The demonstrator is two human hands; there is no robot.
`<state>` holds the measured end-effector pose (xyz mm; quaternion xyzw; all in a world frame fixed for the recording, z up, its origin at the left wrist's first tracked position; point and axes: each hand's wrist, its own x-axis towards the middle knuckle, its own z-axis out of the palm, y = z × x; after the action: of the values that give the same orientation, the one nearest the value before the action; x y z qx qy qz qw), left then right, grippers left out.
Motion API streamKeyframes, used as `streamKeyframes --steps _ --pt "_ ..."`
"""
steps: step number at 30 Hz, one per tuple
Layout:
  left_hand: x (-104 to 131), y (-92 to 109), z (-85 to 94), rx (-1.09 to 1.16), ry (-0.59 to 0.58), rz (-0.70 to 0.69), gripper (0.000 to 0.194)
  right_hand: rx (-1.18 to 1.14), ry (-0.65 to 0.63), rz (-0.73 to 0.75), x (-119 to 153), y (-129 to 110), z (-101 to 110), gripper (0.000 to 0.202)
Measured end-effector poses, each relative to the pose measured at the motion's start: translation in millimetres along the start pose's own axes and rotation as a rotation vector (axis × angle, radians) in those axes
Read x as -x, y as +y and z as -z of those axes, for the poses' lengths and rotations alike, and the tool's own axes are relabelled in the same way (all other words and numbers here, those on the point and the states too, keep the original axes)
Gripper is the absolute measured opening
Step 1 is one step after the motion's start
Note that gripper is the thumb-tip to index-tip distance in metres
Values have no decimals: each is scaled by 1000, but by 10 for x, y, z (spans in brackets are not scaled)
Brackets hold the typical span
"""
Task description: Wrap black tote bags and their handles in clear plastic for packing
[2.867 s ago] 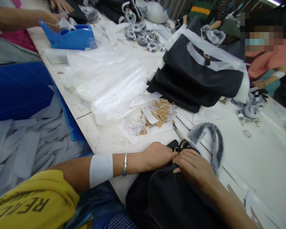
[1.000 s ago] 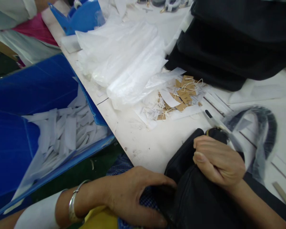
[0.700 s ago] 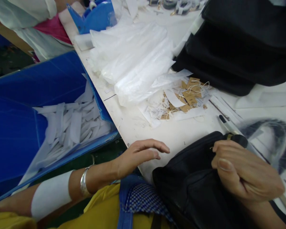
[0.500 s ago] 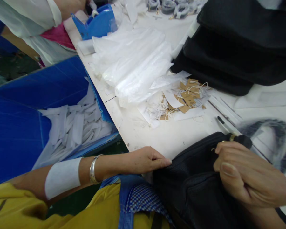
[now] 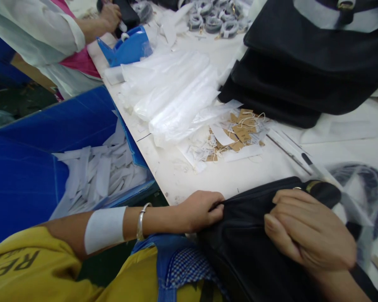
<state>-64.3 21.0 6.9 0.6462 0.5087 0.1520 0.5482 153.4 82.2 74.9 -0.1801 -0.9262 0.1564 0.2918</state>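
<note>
A black bag (image 5: 245, 247) leans at the table's front edge, against my body, its zipped upper edge facing away from me. My left hand (image 5: 204, 212) is closed on the bag's left upper corner, pinching the material between thumb and fingers. Over the right part of the upper edge is my right hand (image 5: 311, 230), its fingers curled in and the thumb pressed against them. What those fingers grip is hidden behind the hand. A gold-coloured metal fitting (image 5: 313, 184) shows just beyond its knuckles.
Tan tags (image 5: 242, 132) with strings lie beyond the bag, near clear plastic bags (image 5: 179, 92). Stacked black bags (image 5: 302, 71) stand right. A blue bin (image 5: 22, 167) holds white strips. Behind are a tape dispenser (image 5: 129, 48), coiled straps (image 5: 212, 23) and a co-worker's hand (image 5: 111, 16).
My left fingers have curled further round the bag's corner. My right hand has shifted left across the bag. The view has tilted slightly, and the co-worker's hand now shows.
</note>
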Motion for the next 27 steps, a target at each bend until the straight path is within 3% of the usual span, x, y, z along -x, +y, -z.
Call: streamKeyframes --steps 4,8,12,15,18,24,27 --pt "46 -63 -74 -141 38 -43 25 4 49 -135 54 165 -343 34" --pt "186 -83 -24 -208 67 71 30 88 -142 -150 66 265 -639 42" --pt "390 24 133 -66 204 4 26 139 -289 -157 77 296 -792 48" --pt "543 138 200 130 44 -40 39 131 -312 -177 89 302 -833 52" --pt "620 173 173 101 -76 -52 46 115 -283 -161 98 245 -874 52" --pt "701 -29 40 140 -66 -67 58 27 -229 8 47 -68 -1057 40" --pt "806 -195 29 43 -7 -127 55 -5 -216 9 13 -142 -1126 25"
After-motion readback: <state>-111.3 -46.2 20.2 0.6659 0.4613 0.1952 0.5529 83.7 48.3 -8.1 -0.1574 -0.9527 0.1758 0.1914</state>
